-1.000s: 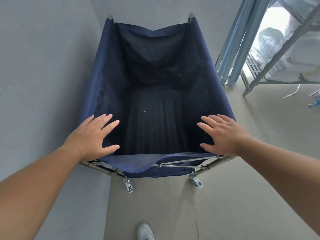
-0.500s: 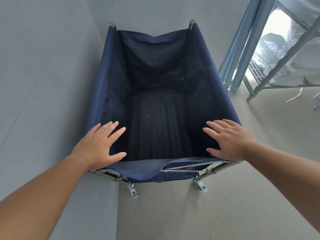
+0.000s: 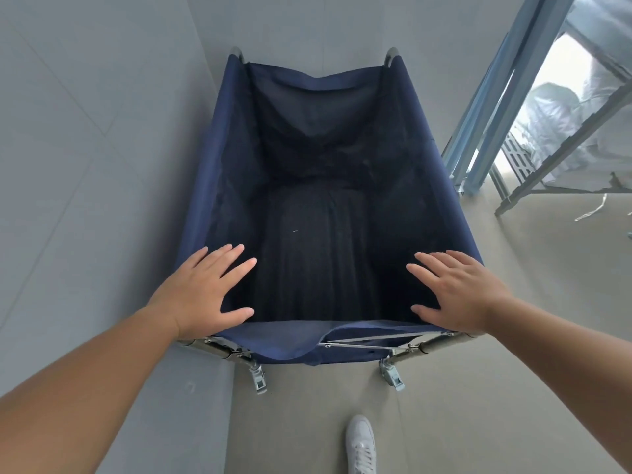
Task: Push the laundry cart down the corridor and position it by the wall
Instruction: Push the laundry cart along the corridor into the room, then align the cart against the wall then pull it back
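Observation:
The laundry cart point(image 3: 441, 186) is a deep navy fabric bin on a folding metal frame with castors; its inside looks dark and holds nothing I can make out. My left hand point(image 3: 201, 295) lies flat on the near left corner of the rim, fingers spread. On the near right corner rests my right hand point(image 3: 458, 295), also flat with fingers apart. Neither hand curls around the frame. The cart's left side runs close along the grey wall point(image 3: 85, 165), and its far end is near the wall ahead.
A blue metal rack point(image 3: 485, 124) stands at the right with plastic-wrapped bundles point(image 3: 554, 124) behind it. Grey floor point(image 3: 513, 388) spreads to the right of the cart. A white shoe point(image 3: 360, 443) shows at the bottom, just behind the cart.
The cart and both hands keep the same pose. The view has shifted a little, the far wall looks slightly nearer, and the white shoe has stepped back into view at the bottom.

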`<state>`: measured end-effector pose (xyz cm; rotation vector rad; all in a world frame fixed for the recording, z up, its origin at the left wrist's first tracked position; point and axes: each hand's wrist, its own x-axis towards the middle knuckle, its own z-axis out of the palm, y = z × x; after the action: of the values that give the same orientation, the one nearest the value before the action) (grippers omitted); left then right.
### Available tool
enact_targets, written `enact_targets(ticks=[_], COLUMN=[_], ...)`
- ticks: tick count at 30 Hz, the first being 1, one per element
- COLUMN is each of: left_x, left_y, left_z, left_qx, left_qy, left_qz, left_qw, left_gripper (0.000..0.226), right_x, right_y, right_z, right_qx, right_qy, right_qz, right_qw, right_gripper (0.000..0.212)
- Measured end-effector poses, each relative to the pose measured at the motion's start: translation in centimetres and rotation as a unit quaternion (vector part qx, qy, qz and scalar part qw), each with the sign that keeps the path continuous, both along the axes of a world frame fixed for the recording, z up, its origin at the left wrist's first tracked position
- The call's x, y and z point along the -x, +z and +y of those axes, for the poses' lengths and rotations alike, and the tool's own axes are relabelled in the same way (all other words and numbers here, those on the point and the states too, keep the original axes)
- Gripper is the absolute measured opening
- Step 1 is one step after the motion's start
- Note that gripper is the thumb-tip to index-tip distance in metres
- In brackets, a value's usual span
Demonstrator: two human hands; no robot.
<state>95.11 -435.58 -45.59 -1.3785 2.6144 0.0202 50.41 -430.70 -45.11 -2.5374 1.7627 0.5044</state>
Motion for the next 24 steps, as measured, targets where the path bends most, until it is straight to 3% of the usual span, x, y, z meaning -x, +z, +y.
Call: enact_targets(ticks=[5,10,15,19,24], left_x=[0.3,1.6,2.0,1.4,0.7], left_y=[0.5,1.4,1.4,1.0,0.4], left_z=[0.1,-0.5,-0.7,-1.2,-1.0], left_qx=[-0.006,0.023,0.033,0.038,0.000], left_qy=[0.053,0.089,0.193,0.256,0.264], left_qz=[0.035,0.077,0.098,0.117,0.144], left_qw=[0.998,0.993,0.976,0.959,0.954], left_gripper=[0.081,0.077,0.078,0.079,0.082], right_x=[0.3,-1.5,-5.6,-8.0,-11.3], right_y=[0.2,0.4,1.0,1.2,1.0], right_z=[-0.4,-2.6,-5.6,-7.8,-10.3], right_qx=[-0.015,-0.010,0.003,-0.010,-0.024], right_qy=[-0.006,-0.003,0.017,0.048,0.066], right_qz=[-0.031,-0.130,-0.196,-0.222,-0.241], right_qw=[0.999,0.991,0.980,0.974,0.968], right_gripper=[0.078,0.075,0.073,0.072,0.073])
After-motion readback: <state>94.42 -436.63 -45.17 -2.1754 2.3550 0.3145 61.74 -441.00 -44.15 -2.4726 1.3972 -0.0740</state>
